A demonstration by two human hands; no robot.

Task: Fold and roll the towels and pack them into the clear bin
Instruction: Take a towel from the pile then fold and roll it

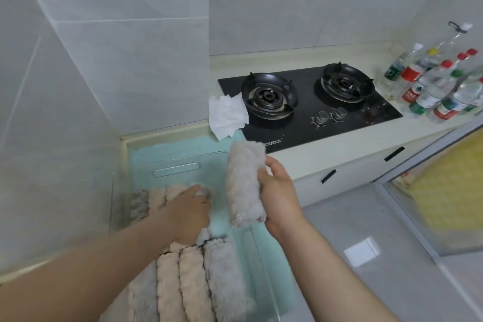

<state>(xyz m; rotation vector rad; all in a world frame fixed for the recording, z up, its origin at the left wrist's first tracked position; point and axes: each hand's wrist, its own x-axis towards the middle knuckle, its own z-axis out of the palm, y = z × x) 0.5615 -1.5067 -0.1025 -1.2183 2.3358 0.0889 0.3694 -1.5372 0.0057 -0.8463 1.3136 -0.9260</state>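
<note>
Holding a rolled grey towel (pixel 244 183) upright in the right hand (pixel 278 195), fingers clenched round its right side, just above the right wall of the clear bin (pixel 183 162). Reaching down into the bin with the left hand (pixel 189 213), fingers curled onto the rolled towels there; hard to tell whether gripping one or only pressing. Lying side by side in the bin, at 6 o'clock from the left hand, a near row of rolled towels (pixel 188 277), pink and grey; at 10 o'clock from it, a far row (pixel 154 200) against the left wall. Resting on a pale green mat (pixel 167 146) on the surface (pixel 308 162). Sitting at 1 o'clock from the held roll, a black two-burner hob (pixel 308 102), with a crumpled white paper (pixel 227 115) touching its left edge. Standing at 3 o'clock from the hob, a cluster of plastic bottles (pixel 439 86).
</note>
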